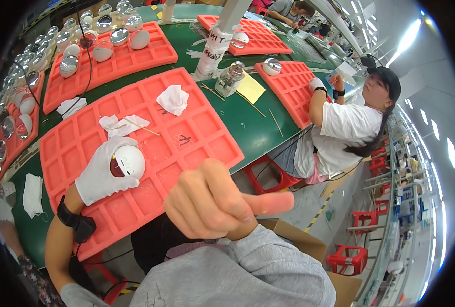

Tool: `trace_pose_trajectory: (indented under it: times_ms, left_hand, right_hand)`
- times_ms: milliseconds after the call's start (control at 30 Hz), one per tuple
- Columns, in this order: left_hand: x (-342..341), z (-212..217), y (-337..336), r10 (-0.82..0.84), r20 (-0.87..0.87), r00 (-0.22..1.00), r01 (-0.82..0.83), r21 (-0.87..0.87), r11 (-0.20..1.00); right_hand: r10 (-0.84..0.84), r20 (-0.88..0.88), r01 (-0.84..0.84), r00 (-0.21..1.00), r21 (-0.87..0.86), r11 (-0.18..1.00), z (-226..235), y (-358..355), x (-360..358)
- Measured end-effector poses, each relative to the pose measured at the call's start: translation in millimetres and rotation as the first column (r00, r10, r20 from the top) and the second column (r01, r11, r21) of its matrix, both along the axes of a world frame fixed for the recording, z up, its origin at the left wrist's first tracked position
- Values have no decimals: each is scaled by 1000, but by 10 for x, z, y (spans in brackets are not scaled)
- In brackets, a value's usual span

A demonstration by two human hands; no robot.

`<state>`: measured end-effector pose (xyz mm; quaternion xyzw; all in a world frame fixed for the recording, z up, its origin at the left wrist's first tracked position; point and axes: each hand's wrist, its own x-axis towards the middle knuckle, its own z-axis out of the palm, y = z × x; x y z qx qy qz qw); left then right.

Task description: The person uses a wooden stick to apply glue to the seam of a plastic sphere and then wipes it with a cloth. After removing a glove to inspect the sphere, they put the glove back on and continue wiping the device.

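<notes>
My left hand (103, 173), in a white glove, is closed around a white ball (129, 161) over the red foam tray (150, 148). Small round marks show on the ball's face, and a dark reddish hollow on its left side. Bare and raised near the camera, my right hand (207, 202) is curled into a fist with the thumb stuck out to the right. Nothing shows between its fingers. A crumpled white cloth (120, 125) with a thin wooden stick (144, 128) lies just beyond my left hand. Another white cloth (173, 100) rests on the tray's far part.
Behind stand a glass jar (229, 80), a yellow paper (251, 88) and a wrapped post (214, 51). More red trays (158, 43) with shiny and white balls are at the far left. A co-worker (358, 112) sits at the right by another tray (289, 87).
</notes>
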<state>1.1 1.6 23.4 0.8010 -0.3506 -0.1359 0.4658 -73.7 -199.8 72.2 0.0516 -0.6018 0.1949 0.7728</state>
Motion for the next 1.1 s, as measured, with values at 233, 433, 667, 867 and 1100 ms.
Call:
trace_pose_trajectory:
  times_ms: [233,433,667,867,1100]
  left_hand:
    - [-10,-69,93,39,-95,995,-46,-73,996]
    - [4,-104,11,55,-162,985,-67,-68,995]
    - [7,-100,-29,52,-140,989,-59,-48,997]
    - [-2,-116,16,57,-154,986,-63,-34,997]
    - [11,-127,6,66,-140,988,-73,-41,996]
  right_hand:
    - [-437,314,464,843,-11,886,358,170,-287]
    - [-484,320,518,814,-26,855,392,221,-369]
    - [-598,265,627,756,-36,778,338,242,-459]
    - [-634,198,638,748,46,768,242,317,-443]
    - [-593,145,600,792,-12,800,228,388,-522]
